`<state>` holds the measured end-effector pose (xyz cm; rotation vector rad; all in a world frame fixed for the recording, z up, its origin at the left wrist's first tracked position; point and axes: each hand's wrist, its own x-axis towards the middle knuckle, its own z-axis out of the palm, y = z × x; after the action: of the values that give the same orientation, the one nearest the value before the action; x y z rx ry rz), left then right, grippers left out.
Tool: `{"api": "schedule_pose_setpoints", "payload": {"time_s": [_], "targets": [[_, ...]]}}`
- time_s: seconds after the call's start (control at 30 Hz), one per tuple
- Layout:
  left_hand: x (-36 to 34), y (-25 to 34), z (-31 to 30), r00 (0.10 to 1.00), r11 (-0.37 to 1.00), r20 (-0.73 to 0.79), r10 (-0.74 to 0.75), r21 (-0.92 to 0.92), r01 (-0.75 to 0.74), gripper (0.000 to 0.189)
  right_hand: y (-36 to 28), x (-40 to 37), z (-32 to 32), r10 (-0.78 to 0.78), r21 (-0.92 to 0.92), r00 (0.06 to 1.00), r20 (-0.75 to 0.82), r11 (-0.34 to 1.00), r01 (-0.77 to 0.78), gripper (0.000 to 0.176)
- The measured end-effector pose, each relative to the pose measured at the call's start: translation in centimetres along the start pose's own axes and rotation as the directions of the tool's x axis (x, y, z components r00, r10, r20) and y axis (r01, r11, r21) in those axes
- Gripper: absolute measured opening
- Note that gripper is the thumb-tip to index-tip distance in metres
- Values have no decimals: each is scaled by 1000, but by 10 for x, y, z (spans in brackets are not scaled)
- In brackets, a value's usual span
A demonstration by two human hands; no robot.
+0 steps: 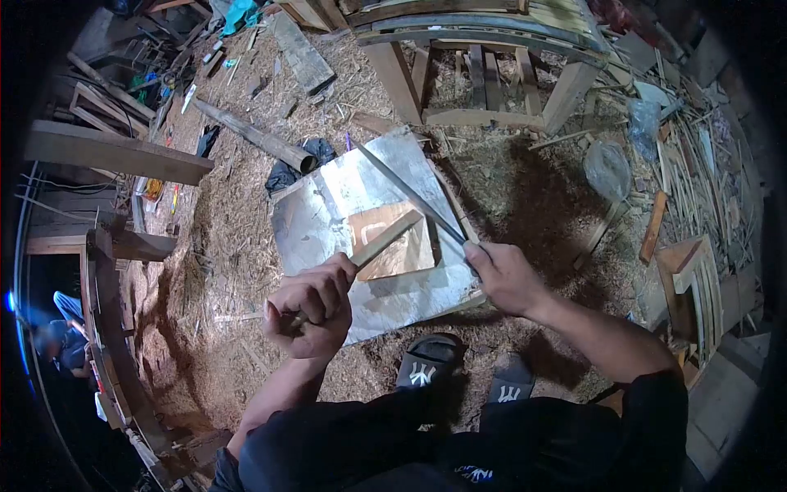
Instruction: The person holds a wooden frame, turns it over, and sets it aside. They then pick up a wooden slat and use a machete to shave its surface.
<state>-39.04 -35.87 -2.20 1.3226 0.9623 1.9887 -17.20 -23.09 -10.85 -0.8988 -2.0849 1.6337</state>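
My left hand (310,307) is wrapped round a narrow wooden stick (387,238), which slants up to the right over a wooden block. My right hand (504,276) grips the near end of a long, thin dark blade-like tool (406,193), which points up and to the left. The stick's far end is close beside the tool; whether they touch I cannot tell. Beneath both lies the square wooden block (416,256), on a silvery metal-faced board (307,234) on the ground.
Sawdust (221,287) covers the floor. A hollow pole (254,137) and a plank (302,53) lie beyond the board. A wooden frame (484,117) stands at the back, clear plastic bags (607,170) at right. Another person (61,340) is at the far left.
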Motion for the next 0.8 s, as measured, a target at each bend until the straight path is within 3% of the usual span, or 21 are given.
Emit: {"api": "schedule_pose_setpoints", "payload": {"time_s": [0.07,0.13,0.2,0.23,0.27,0.33,0.5,0.6,0.67,0.73,0.77,0.8], "targets": [[2,0,-1,1000,1000,10,6,-6,-6,64,-11,1,-10,-19,2,998,-52,1000,19,53],[-1,-1,0,1000,1000,2,5,-7,-5,65,-26,-1,-22,-43,96,999,11,994,42,56],[0,-1,-1,1000,1000,-7,11,-12,-11,66,-35,-2,-24,-183,204,978,-103,958,200,55],[-1,0,1,1000,1000,-8,8,-10,-8,66,-24,-4,-21,-202,123,978,-55,971,207,53],[-1,0,3,1000,1000,-27,-2,2,2,66,-13,-5,-10,-202,125,978,-56,970,208,53],[1,0,7,999,1000,-39,-2,10,3,66,2,-7,6,-1,-106,996,88,994,10,52],[2,-2,12,999,999,-3,49,10,-48,66,-19,-3,-12,-20,-42,997,80,999,23,54],[0,-2,11,999,999,2,50,11,-50,65,-42,-3,-23,-148,12,989,28,989,147,57],[1,-4,9,999,999,-14,44,5,-44,65,-51,-3,-26,-386,85,917,-102,915,394,59],[0,-3,9,999,999,-22,42,-3,-42,65,-20,-4,-7,-449,59,885,-120,887,458,58],[-1,-4,9,998,999,-39,39,-19,-40,65,-7,-7,5,-243,3,970,-12,970,243,57],[0,-4,10,998,999,-55,38,-36,-40,65,-7,-7,8,-15,-76,997,79,997,21,57]]}}
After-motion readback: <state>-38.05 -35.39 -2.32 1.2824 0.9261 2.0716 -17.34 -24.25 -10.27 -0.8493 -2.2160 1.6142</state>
